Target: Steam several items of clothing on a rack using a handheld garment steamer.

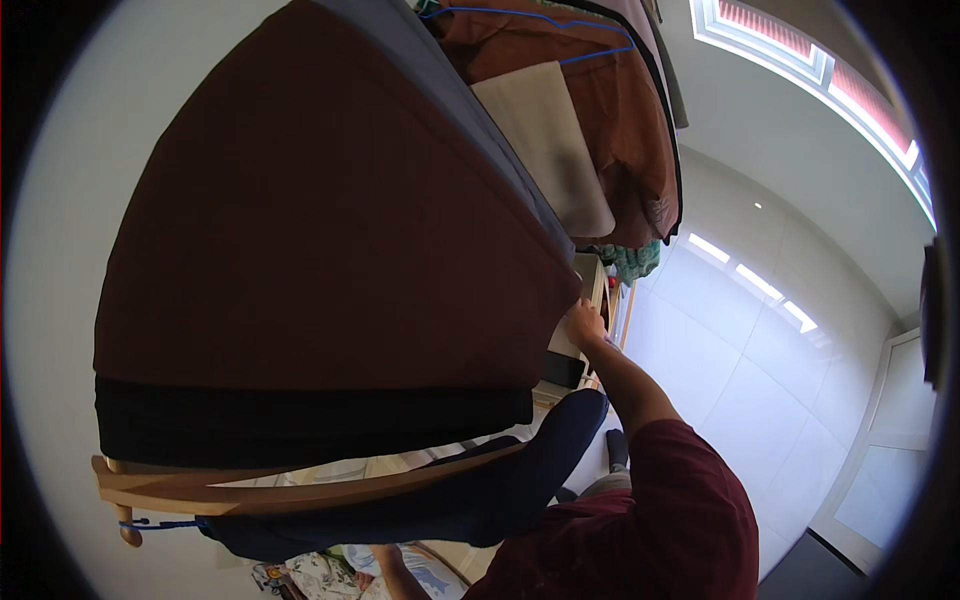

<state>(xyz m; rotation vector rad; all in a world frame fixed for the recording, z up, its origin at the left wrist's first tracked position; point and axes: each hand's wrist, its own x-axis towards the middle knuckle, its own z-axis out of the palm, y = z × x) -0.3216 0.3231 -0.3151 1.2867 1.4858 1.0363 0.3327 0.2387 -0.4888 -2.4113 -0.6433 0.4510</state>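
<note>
My right hand [585, 321] grips the lower right edge of a large dark maroon cloth [330, 210]. A black cloth band [315, 420] shows along its lower side, and a grey cloth [480, 112] lies along its upper right side. My left hand [384, 553] is mostly hidden behind a navy garment [420, 502]; only the wrist and forearm show, so its fingers cannot be seen. The navy garment hangs beside a curved wooden rail [300, 499]. A blue hanger hook [161, 524] is looped at the rail's peg end.
Brown clothing [607, 112] with a blue hanger [555, 22] and a folded cream cloth [547, 150] hang at the top. A dark flat object [562, 370] lies below my right hand. Patterned fabric [322, 574] is at the bottom. Pale tiled floor [720, 337] extends right.
</note>
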